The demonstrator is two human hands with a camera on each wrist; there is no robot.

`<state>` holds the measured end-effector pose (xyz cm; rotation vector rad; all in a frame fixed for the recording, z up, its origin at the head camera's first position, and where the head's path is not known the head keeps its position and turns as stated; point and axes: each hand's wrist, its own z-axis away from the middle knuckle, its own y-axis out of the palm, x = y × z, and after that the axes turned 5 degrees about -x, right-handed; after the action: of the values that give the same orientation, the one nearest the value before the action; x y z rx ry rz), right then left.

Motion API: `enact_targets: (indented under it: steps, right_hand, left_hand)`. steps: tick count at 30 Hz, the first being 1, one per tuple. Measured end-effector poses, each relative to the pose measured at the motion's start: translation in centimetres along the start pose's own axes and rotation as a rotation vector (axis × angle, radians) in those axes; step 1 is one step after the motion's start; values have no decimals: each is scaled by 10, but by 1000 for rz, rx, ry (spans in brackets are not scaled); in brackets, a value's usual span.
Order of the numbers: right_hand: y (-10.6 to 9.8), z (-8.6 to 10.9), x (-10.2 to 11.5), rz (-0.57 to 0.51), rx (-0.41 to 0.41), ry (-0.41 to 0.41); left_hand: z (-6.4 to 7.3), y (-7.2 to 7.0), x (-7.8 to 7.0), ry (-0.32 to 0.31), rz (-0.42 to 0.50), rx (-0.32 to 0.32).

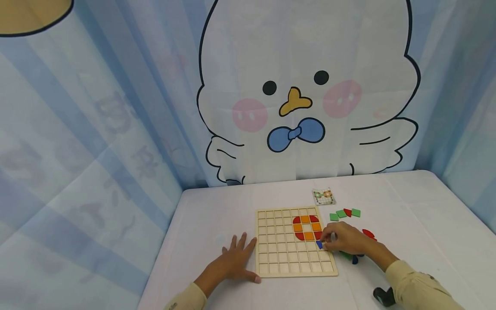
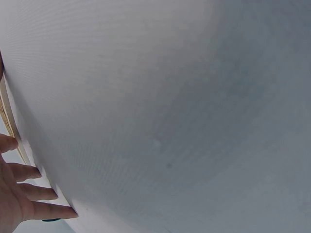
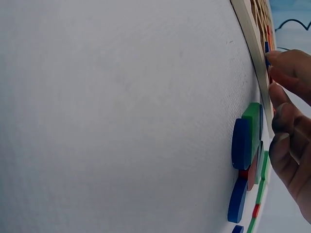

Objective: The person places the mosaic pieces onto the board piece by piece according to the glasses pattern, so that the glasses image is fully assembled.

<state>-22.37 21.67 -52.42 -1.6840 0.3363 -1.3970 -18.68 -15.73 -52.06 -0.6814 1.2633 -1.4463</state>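
Observation:
A wooden grid board (image 1: pixel 277 245) lies on the table. In its upper right cells, red rounded-corner tiles (image 1: pixel 299 236) and orange square tiles (image 1: pixel 305 219) form a ring round one bare cell. My left hand (image 1: pixel 237 258) lies with fingers spread at the board's left edge; the left wrist view shows its straight fingers (image 2: pixel 36 192). At the board's right side, my right hand (image 1: pixel 346 237) pinches a small blue tile (image 1: pixel 319 244) just below the ring. In the right wrist view the fingertips meet this tile at the board's rim, and the other fingers are curled.
Green square tiles (image 1: pixel 334 217) and a red tile (image 1: pixel 347 212) lie right of the board. More red tiles (image 1: pixel 369 234) and blue tiles (image 3: pixel 239 144) lie beside the right hand. A patterned card (image 1: pixel 323 196) sits behind the board. A dark object (image 1: pixel 383 297) is near the right sleeve.

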Motion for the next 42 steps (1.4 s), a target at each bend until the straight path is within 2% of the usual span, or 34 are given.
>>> enact_targets:
  steps: [8,16,21,29,32,42]
  right_hand:
    - [2,1,4,35,-10,30]
    - [-9,9,-4,-2,-32,-32]
    - [-17,20,-16,-37,-56,24]
    - [-26,43,-40,-27,-60,98]
    - [-28,52,-46,-12,-65,100]
    - [-33,67,-50,42,-62,131]
  left_hand:
    - [-1,2,1,-8,-2,1]
    - [-1,1,1,-10,4,6]
    - [-1,0,1,-11,5,3]
    - [-1,2,0,-15,8,6]
    - [0,1,0,-16,9,5]
    - [1,0,-1,-13,7,6]
